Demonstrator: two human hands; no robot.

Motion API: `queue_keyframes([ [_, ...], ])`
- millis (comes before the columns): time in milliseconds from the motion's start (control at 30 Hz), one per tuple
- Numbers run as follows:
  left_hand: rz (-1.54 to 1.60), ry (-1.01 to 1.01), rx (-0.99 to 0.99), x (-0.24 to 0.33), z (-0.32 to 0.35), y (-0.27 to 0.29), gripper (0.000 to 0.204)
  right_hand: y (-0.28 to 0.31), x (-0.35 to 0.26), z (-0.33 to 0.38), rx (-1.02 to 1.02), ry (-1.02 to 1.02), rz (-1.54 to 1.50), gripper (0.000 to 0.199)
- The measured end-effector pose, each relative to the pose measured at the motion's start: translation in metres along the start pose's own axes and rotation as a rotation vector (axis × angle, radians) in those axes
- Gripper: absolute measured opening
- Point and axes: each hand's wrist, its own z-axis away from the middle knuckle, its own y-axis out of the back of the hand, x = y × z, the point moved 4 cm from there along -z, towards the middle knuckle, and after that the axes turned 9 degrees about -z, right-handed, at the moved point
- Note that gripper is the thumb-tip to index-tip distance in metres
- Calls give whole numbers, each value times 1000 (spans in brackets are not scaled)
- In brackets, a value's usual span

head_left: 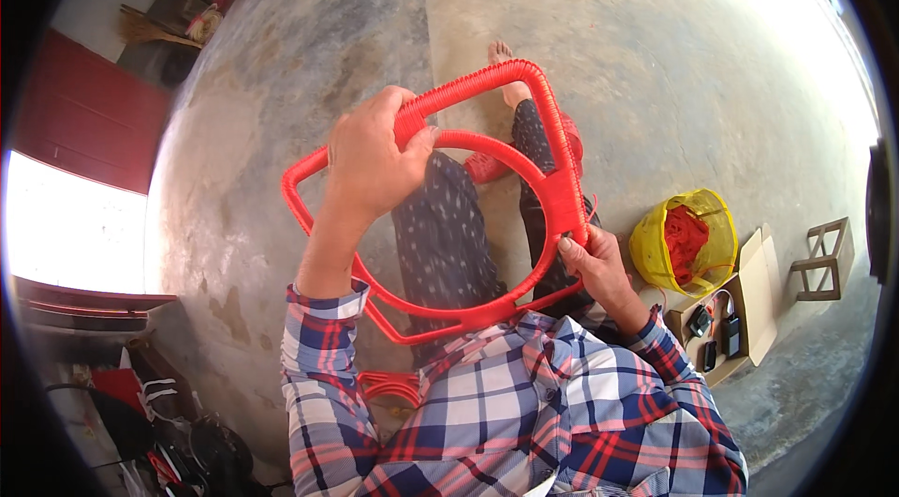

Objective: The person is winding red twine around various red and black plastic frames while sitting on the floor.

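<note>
A red frame [478,82], squarish with rounded corners and wound with red strand, is held over my lap. Inside it sits a red ring [501,148], joined to the frame by wrapped bands. My left hand [375,148] grips the far left side, fingers over the frame and thumb at the ring. Down at the right side, my right hand [604,267] pinches the frame's edge beside a wide wrapped band [563,202]. A loose strand end shows near that band. Whether my right fingers also hold strand is too small to tell.
To the right stand a yellow mesh basket [721,225] with red material inside, an open cardboard box [760,286] with small dark devices, and a wooden stool [826,260]. Red coiled strand [389,387] lies at lower left. A broom [150,27] is by the far left wall.
</note>
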Motion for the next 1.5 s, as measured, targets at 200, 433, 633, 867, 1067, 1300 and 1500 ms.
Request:
queue_keyframes([
  [200,1,181,-150,-4,-1,-8,25,-3,0,2,9,-6,39,22],
  [433,85,141,-85,-1,0,-12,28,0,0,1,52,-64,84,22],
  [633,31,171,-169,-3,-1,-17,36,0,2,-1,-23,-58,-11,23],
  [867,18,130,-147,-1,0,-23,33,7,6,-4,-51,-151,-40,31],
  [1067,34,181,-130,-5,1,-26,31,19,-15,-23,102,31,6,34],
  [1300,-75,89,-83,6,-2,-29,30,15,-41,-55,98,199,11,26],
  [1500,-104,45,-61,15,-2,-29,29,12,-45,-59,180,311,315,19],
])
